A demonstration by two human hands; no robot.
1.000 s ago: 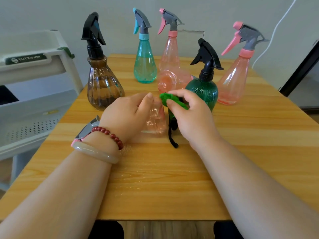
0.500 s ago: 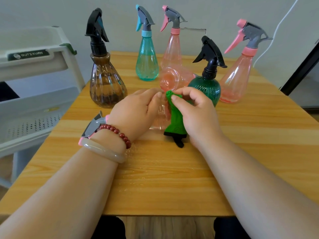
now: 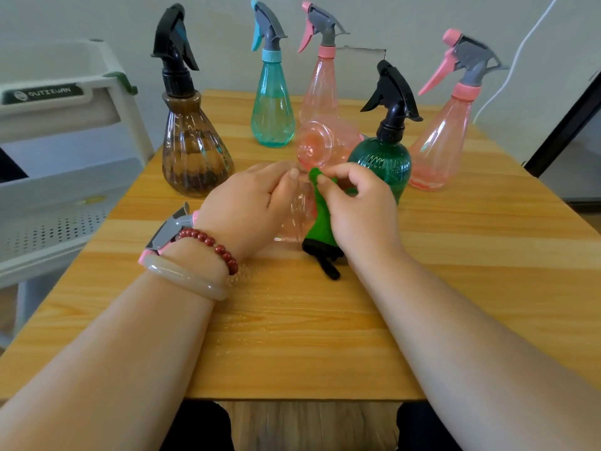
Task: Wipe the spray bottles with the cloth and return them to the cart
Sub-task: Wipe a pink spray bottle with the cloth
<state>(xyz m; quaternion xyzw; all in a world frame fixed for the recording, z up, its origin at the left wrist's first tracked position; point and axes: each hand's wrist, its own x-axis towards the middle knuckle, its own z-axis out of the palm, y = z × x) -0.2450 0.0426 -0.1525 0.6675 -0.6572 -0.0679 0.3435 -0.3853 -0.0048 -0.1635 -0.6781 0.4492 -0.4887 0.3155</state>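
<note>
A clear pink spray bottle [image 3: 297, 219] lies on its side on the wooden table [image 3: 309, 336]. My left hand [image 3: 250, 206] grips it from above, and its grey and pink trigger head [image 3: 169, 231] sticks out by my wrist. With its fingertips, my right hand [image 3: 357, 213] pinches the top of a green cloth [image 3: 320, 226] with a black edge. The cloth hangs down against the bottle's base end. Most of the bottle's body is hidden under my left hand.
Behind my hands stand a brown bottle [image 3: 195, 151], a teal bottle [image 3: 272, 105], a pink bottle [image 3: 320, 89], a green bottle [image 3: 387, 161] and a pink bottle [image 3: 445, 141] at the right. Another pink bottle [image 3: 317, 144] lies on its side. The white cart [image 3: 65, 131] stands left of the table.
The cloth was bunched at my right fingertips a second ago; now it hangs spread down the bottle's end. My left hand has kept its hold on the bottle.
</note>
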